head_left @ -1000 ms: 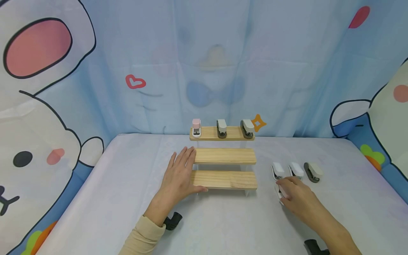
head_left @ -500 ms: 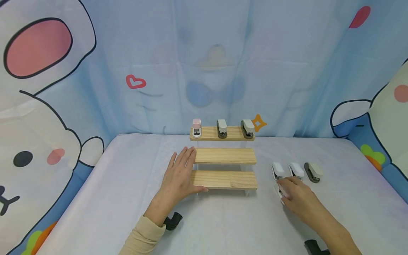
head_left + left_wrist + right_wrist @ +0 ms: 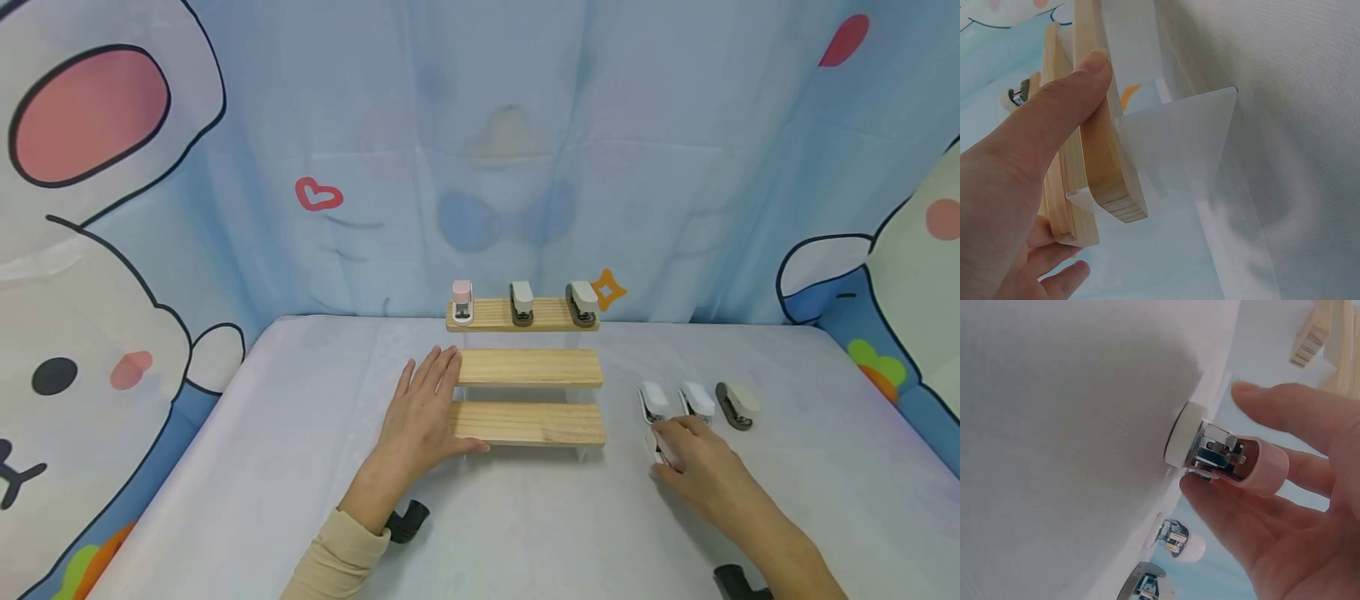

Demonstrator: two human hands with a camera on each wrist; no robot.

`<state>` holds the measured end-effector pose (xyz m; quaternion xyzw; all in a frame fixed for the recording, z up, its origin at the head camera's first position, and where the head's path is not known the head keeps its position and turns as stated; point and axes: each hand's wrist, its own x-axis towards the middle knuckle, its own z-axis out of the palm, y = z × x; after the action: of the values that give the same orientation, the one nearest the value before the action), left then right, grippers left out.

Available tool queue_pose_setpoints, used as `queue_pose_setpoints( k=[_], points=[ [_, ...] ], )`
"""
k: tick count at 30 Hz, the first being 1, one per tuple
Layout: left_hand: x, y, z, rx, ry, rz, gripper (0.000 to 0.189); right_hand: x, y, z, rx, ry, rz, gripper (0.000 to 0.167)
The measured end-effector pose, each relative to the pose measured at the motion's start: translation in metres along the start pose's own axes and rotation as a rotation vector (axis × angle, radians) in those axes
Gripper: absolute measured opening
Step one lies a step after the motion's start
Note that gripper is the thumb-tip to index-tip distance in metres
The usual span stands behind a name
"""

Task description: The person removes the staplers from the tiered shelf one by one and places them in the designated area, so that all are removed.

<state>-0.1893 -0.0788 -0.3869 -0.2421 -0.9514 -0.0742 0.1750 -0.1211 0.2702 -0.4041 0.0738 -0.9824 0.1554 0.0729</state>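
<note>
My left hand (image 3: 420,412) lies along the left end of a three-tier wooden display rack (image 3: 528,423). Its fingers are stretched towards the middle board. In the left wrist view the thumb (image 3: 1088,81) rests on the front board's edge. At the right, my right hand (image 3: 701,458) is around a small stapler with a pink top and white base (image 3: 1267,467), standing on the table. The right wrist view shows the thumb apart from this stapler, while a finger (image 3: 1210,503) touches its other side. Part of the stapler is hidden by the hand in the head view.
Behind my right hand stand two white-topped staplers (image 3: 654,400) (image 3: 697,400) and a grey-green one (image 3: 738,404). The rack's top board (image 3: 491,315) bears a pink stapler (image 3: 462,302) and two grey-topped ones (image 3: 521,302) (image 3: 582,302). A printed blue curtain (image 3: 390,250) hangs behind.
The right thumb has shifted slightly left, away from the pink-topped stapler. My left hand and the rack have stayed where they were.
</note>
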Motion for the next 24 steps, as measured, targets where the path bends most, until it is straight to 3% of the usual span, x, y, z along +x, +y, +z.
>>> queue_pose_setpoints(
  k=[10, 17, 24],
  points=[
    [0.000, 0.000, 0.000, 0.000, -0.005, 0.001, 0.128, 0.002, -0.004, -0.018, -0.018, 0.053, 0.025, 0.044],
    [0.000, 0.000, -0.001, -0.003, -0.017, -0.008, 0.127, 0.011, -0.007, -0.028, -0.014, 0.224, -0.114, 0.041],
    [0.000, 0.000, 0.000, -0.007, -0.018, -0.008, 0.127, 0.019, -0.013, -0.036, -0.014, 0.257, -0.130, 0.039]
  ],
)
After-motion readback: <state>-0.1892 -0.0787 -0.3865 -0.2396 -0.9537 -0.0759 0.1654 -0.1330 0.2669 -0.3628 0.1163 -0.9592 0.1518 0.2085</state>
